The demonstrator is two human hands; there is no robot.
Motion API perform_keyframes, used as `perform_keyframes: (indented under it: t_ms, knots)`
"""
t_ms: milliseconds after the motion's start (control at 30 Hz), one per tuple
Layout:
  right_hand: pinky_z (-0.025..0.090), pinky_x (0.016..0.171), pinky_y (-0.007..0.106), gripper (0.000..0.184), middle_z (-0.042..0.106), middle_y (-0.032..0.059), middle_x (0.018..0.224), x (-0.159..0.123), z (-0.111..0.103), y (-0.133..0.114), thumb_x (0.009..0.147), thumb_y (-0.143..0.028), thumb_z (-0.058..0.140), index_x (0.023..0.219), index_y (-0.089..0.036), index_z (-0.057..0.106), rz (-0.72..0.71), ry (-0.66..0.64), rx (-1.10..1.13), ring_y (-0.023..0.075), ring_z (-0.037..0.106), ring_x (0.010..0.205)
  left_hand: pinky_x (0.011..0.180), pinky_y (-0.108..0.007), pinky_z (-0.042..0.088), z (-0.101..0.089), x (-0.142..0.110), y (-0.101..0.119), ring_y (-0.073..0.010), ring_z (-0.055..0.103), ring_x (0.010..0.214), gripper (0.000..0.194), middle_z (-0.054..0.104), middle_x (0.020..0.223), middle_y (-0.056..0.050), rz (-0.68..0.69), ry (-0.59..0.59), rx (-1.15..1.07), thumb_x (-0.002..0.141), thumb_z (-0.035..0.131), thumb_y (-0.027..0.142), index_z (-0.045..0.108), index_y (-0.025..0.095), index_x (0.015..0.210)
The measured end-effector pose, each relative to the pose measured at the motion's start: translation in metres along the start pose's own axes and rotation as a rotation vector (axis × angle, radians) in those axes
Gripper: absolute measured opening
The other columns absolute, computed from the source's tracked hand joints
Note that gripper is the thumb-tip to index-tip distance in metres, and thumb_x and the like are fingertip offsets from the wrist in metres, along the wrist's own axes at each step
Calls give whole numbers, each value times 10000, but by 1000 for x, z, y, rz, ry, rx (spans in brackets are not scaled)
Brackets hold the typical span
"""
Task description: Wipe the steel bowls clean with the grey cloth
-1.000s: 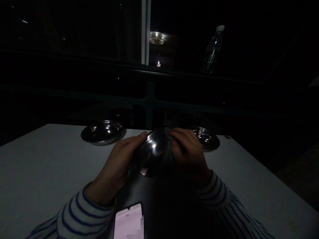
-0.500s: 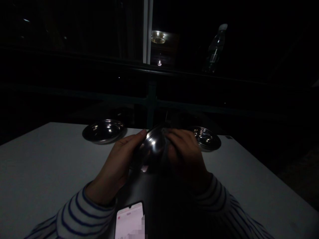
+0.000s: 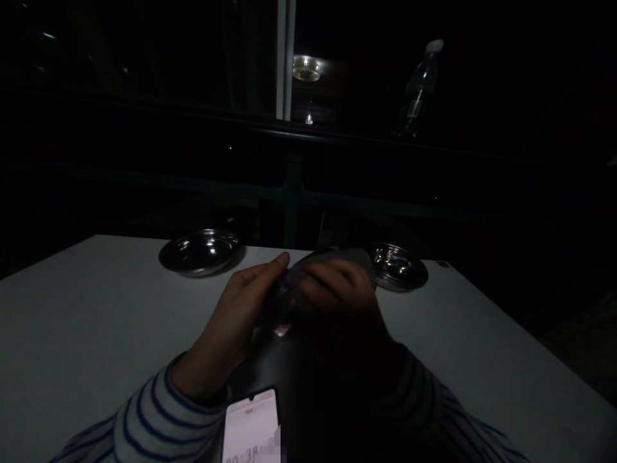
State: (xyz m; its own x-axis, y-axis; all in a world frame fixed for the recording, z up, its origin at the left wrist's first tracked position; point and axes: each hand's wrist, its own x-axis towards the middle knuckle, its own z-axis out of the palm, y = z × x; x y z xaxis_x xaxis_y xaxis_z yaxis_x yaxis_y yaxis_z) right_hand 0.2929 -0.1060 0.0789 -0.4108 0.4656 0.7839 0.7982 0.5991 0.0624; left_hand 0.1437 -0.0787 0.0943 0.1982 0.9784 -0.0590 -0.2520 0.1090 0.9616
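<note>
A shiny metal bowl (image 3: pixel 279 315) is tilted up above the table, with its outer side facing me and mostly covered by my hands. My left hand (image 3: pixel 234 318) grips its left edge, thumb on top. Over the bowl's surface lies my right hand (image 3: pixel 344 302), fingers curled on a dark grey cloth (image 3: pixel 361 258) that is pressed against the metal. The dim light and motion blur hide the fingertips and much of the cloth.
On the white table (image 3: pixel 96 308) another metal bowl (image 3: pixel 200 254) stands at the back left. More metalware, perhaps stacked bowls (image 3: pixel 400 269), stands at the back right. A lit phone (image 3: pixel 250 424) lies near me. Beyond the table are a dark window and a plastic bottle (image 3: pixel 419 90).
My right hand has moved left across the bowl with the cloth, covering the bright metal seen before. More of the cloth now shows behind the fingers. My left hand stays nearly in place.
</note>
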Motion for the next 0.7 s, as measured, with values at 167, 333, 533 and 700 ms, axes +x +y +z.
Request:
perform_keyframes:
  t_ms: [167,333,533,700]
  knots:
    - [367,815,368,272,589,25,1111,-1,-1,-2,823,-327,468,1042,-204,570,-60,-48,30,200,477,1009,360,-166,310,0,0,0,-66,455,379,334,520,434,47,-13,13,-6,651,640,457,549,162,522]
    - [402,846,337,261,603,83,1038,-2,3,20,833,-164,387,996,-130,588,192,133,65,183,497,972,371,-168,327,1,0,2,-70,465,392,320,537,450,41,-14,40,-12,656,638,447,564,158,539]
    - [355,819,393,301,561,24,1176,-2,3,-7,830,-316,421,1080,-201,546,-94,-99,17,212,450,1059,396,-170,346,0,0,0,-77,503,427,290,565,484,38,-8,-12,-45,642,663,424,577,159,565]
    - [383,861,374,298,566,53,1155,-4,0,21,846,-218,376,1077,-177,560,62,22,77,196,468,1040,440,-197,387,0,0,1,-94,524,458,272,585,524,23,-4,-8,-40,670,635,421,597,162,597]
